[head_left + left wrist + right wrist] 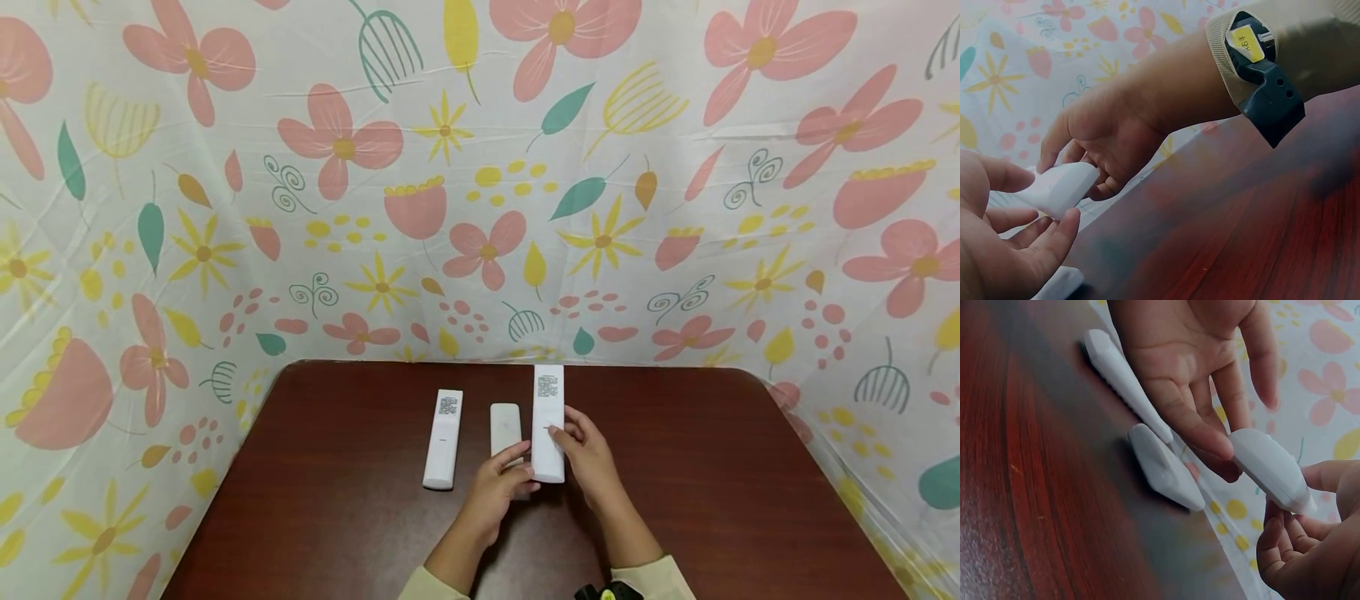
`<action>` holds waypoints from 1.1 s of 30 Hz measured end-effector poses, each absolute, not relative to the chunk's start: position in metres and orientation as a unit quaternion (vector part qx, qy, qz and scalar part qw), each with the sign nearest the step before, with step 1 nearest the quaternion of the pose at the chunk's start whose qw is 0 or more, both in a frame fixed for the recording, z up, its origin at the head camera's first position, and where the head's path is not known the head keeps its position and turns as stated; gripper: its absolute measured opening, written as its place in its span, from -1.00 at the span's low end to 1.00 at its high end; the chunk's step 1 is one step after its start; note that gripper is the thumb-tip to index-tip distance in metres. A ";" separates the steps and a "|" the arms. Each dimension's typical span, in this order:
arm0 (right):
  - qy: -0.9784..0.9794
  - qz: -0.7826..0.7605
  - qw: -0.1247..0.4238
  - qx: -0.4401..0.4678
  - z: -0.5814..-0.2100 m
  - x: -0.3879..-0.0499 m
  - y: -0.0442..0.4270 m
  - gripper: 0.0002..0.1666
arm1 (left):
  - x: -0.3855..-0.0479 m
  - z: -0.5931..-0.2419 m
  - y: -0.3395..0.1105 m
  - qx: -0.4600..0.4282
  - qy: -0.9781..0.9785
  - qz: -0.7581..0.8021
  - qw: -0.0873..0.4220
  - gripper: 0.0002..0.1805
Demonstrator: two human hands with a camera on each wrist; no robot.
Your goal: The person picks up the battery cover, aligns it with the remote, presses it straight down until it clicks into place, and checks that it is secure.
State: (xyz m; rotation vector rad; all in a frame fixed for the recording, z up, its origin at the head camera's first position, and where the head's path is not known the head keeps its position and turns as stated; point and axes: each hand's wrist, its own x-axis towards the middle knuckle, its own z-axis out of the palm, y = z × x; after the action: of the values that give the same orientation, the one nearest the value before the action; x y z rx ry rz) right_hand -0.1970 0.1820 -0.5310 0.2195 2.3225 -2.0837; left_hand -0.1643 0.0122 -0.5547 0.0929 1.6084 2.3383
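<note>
My right hand (590,458) grips a long white remote control (548,392) raised off the table, thumb on its labelled back and fingers around its right side. At the lower left corner of that remote, my left hand (491,493) touches it with fingers mostly straight. The held remote's end (1266,464) shows between both hands in the right wrist view. Left of it lies a shorter white remote (506,427), partly covered by the left hand in the head view. Further left, another long white remote (444,442) lies with its printed label upward.
The dark reddish-brown table (322,517) has rounded far corners. A floral-printed curtain (480,208) stands behind it and along both sides. A wrist camera mount (1275,94) sits at the right sleeve.
</note>
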 end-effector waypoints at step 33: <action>0.760 -0.643 0.027 0.094 -0.554 -0.207 0.204 -0.29 | -0.158 -0.564 0.028 0.036 0.583 0.794 0.170 -0.41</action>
State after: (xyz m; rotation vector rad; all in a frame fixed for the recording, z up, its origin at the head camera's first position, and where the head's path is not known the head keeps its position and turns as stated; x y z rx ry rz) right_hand -0.2067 0.2036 -0.5539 0.2913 2.3459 -1.9849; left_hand -0.1577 0.0282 -0.5637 0.1031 1.6565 2.2544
